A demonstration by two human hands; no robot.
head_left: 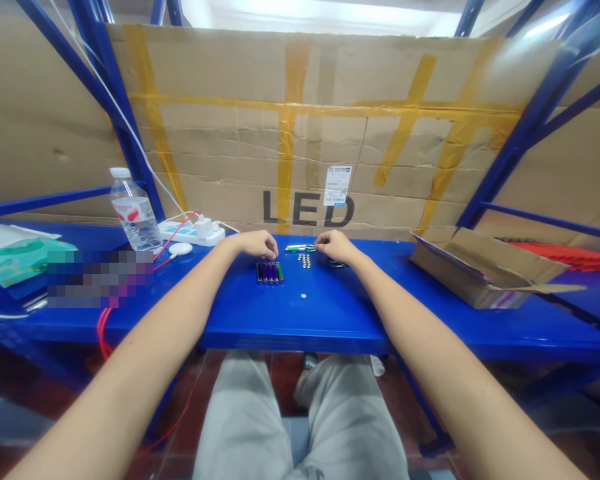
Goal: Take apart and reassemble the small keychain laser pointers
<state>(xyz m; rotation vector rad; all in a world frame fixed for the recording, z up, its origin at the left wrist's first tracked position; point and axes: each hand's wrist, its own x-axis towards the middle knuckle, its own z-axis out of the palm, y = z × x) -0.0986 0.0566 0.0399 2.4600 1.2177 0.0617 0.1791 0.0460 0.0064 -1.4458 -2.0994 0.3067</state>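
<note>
My left hand (261, 245) is over the far side of the table, fingers curled together just behind a row of slim tubes (269, 273). The tubes are dark, purple and green with shiny ends, and lie side by side. What the left fingers hold, if anything, is too small to make out. Opposite, my right hand (336, 247) has its fingertips pinched at the right end of slim green-and-silver tubes (300, 248); a grip on them cannot be confirmed. Small silvery discs (306, 261) form a cluster between the hands. Partly under the right hand lie more green pieces (337, 264).
A single pale disc (303, 295) lies nearer the front of the blue table (300, 327). An open cardboard box (465, 273) is at right. At left are a water bottle (136, 213), a power strip (185, 231), red cable (103, 327) and a teal packet (25, 261). Cardboard (220, 153) stands behind.
</note>
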